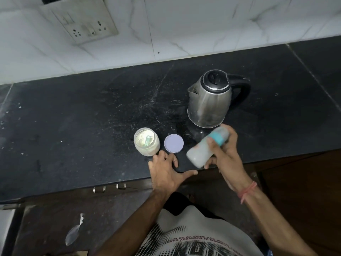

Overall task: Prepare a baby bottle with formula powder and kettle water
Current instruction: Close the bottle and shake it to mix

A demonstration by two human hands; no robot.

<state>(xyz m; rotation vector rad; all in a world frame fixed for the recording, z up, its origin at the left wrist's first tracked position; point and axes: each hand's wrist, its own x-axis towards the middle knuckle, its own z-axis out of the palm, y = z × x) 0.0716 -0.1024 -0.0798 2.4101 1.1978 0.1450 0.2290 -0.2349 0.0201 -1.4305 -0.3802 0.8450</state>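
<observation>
- we log a black stone counter (73, 115) under a white marbled tile wall (184, 24), with a switch and socket plate (81, 21) at upper left.
- steel kettle (210, 100) stands upright on the counter, right of centre; lid shut, black handle to the right, spout to the left.
- baby bottle (201, 148) is off the counter, tilted, teal collar and capped end up toward the kettle's base, bottom end down-left. it is motion-blurred; contents look whitish, though we cannot tell the level.
- right hand (224, 156) is wrapped round the bottle's middle, fingers closed over it; a reddish thread sits on the wrist.
- left hand (166, 170) lies flat on the counter's front edge, fingers spread, holding nothing; fingertips just beside the jar.
- open formula jar (147, 144) stands left of the bottle, pale powder inside with a small scoop (148, 142) in it.
- lilac lid (173, 143) lies flat between jar and bottle, just beside the jar.
</observation>
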